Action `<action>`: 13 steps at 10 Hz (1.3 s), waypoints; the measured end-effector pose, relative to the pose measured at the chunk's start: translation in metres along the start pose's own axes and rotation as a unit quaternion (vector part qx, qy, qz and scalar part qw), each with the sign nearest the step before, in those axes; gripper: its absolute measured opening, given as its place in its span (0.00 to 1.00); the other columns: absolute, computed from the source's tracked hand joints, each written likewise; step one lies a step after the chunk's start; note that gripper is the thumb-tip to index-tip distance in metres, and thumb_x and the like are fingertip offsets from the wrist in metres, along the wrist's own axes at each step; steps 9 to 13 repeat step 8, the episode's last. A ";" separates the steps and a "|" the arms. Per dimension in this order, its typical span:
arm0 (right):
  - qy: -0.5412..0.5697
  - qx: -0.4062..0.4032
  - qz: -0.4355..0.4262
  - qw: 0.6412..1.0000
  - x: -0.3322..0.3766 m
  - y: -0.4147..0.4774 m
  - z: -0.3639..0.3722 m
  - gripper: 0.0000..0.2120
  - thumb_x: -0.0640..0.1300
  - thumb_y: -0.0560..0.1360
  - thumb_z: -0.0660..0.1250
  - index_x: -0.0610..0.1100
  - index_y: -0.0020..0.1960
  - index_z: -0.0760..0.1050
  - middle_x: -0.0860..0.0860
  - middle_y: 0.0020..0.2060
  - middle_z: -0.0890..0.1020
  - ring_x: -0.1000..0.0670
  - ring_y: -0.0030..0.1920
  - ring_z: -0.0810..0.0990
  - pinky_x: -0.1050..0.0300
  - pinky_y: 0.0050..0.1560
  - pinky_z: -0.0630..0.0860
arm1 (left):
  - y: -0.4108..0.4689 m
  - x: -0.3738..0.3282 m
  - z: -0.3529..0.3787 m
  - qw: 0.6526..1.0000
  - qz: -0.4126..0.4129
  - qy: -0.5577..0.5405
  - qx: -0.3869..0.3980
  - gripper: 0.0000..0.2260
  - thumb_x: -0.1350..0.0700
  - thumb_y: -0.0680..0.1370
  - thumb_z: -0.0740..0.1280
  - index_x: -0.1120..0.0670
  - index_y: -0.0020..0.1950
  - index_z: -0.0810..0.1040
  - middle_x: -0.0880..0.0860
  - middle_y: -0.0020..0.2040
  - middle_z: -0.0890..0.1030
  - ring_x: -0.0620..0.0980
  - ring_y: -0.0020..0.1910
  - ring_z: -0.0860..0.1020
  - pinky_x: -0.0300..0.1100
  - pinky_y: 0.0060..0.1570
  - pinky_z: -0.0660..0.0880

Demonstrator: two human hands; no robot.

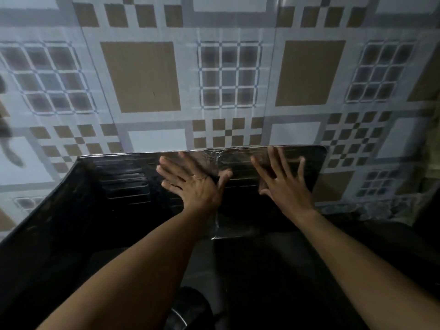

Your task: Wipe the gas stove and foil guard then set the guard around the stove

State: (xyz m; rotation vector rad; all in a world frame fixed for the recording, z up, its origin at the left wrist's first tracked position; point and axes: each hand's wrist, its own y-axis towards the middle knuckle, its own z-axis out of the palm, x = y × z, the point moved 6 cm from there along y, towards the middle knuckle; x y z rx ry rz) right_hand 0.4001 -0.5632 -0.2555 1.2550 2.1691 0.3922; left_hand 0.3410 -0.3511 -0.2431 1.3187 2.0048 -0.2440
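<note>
The foil guard [123,177] stands upright against the tiled wall, dark and shiny, with a back panel and a left wing that angles toward me. My left hand [192,184] lies flat on the back panel near its middle fold, fingers spread. My right hand [283,184] presses flat on the panel's right half, fingers spread too. Neither hand holds anything. The gas stove [250,282] below the guard is very dark; only a round knob or burner part [181,315] shows faintly between my forearms.
A patterned tile wall [142,77] in brown, grey and white fills the upper half. A rough stone ledge [381,208] runs along the right behind the guard. The lower area is in deep shadow.
</note>
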 end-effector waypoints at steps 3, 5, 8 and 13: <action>0.050 0.010 0.026 0.998 0.006 0.003 0.009 0.39 0.67 0.78 0.54 0.58 0.79 0.36 0.45 0.78 0.32 0.41 0.78 0.33 0.17 0.65 0.47 | -0.002 0.001 0.008 0.998 0.038 -0.006 -0.053 0.58 0.22 0.69 0.58 0.52 0.72 0.20 0.69 0.71 0.23 0.67 0.69 0.21 0.69 0.66 0.28; 0.067 0.028 0.017 0.997 0.009 -0.002 -0.005 0.38 0.57 0.80 0.59 0.56 0.80 0.39 0.43 0.79 0.37 0.40 0.79 0.36 0.22 0.70 0.48 | 0.000 -0.001 0.002 1.000 -0.002 0.009 0.023 0.59 0.21 0.67 0.59 0.48 0.64 0.13 0.66 0.68 0.17 0.64 0.63 0.16 0.68 0.66 0.26; 0.138 0.030 0.093 0.986 -0.017 -0.027 -0.174 0.14 0.52 0.81 0.59 0.46 0.59 0.77 0.47 0.48 0.85 0.44 0.46 0.82 0.51 0.45 0.76 | -0.057 -0.024 -0.077 0.994 -0.020 -0.021 0.103 0.47 0.53 0.76 0.69 0.48 0.80 0.36 0.63 0.80 0.41 0.67 0.78 0.52 0.63 0.74 0.56; 0.138 0.030 0.093 0.986 -0.017 -0.027 -0.174 0.14 0.52 0.81 0.59 0.46 0.59 0.77 0.47 0.48 0.85 0.44 0.46 0.82 0.51 0.45 0.76 | -0.057 -0.024 -0.077 0.994 -0.020 -0.021 0.103 0.47 0.53 0.76 0.69 0.48 0.80 0.36 0.63 0.80 0.41 0.67 0.78 0.52 0.63 0.74 0.56</action>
